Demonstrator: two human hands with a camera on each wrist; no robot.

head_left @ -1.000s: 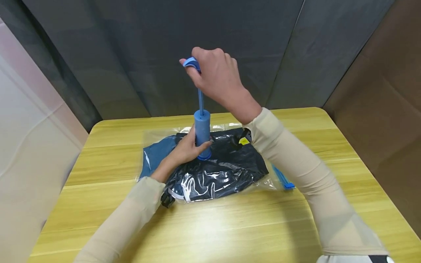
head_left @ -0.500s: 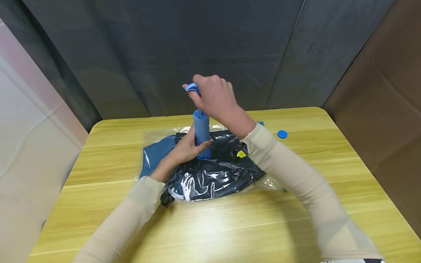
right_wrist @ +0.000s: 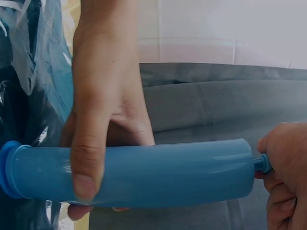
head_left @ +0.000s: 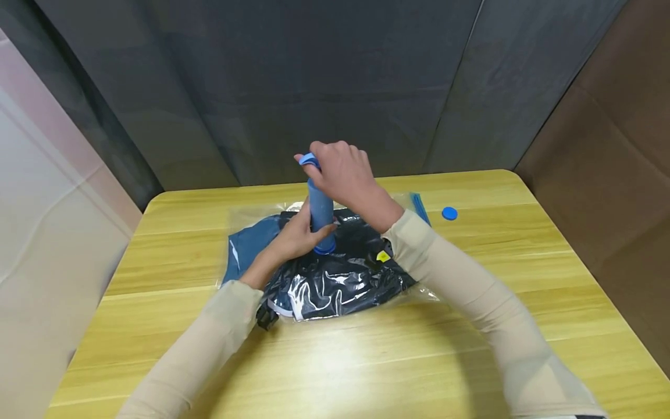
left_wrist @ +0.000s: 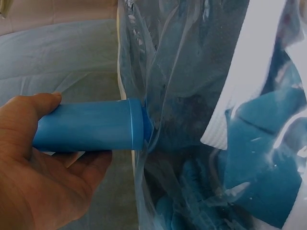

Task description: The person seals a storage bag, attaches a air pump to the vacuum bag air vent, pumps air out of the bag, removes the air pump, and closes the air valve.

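Note:
A blue hand pump (head_left: 320, 218) stands upright on a clear plastic bag (head_left: 335, 273) of dark folded clothes on the yellow wooden table (head_left: 366, 361). My left hand (head_left: 295, 235) grips the pump's barrel (left_wrist: 88, 127) near its base, fingers and thumb wrapped round it (right_wrist: 144, 175). My right hand (head_left: 340, 171) grips the pump's handle (head_left: 309, 159) at the top, pushed down close to the barrel. In the right wrist view the thin rod (right_wrist: 261, 164) shows only a short stub beside my right hand (right_wrist: 285, 177).
A small round blue cap (head_left: 449, 213) lies on the table to the right of the bag. A blue strip (head_left: 420, 208) runs along the bag's far right edge. Dark cloth hangs behind the table; brown board stands at the right.
My right hand has pushed the pump handle down from high above the barrel to just over its top. The left hand and the barrel have stayed in place.

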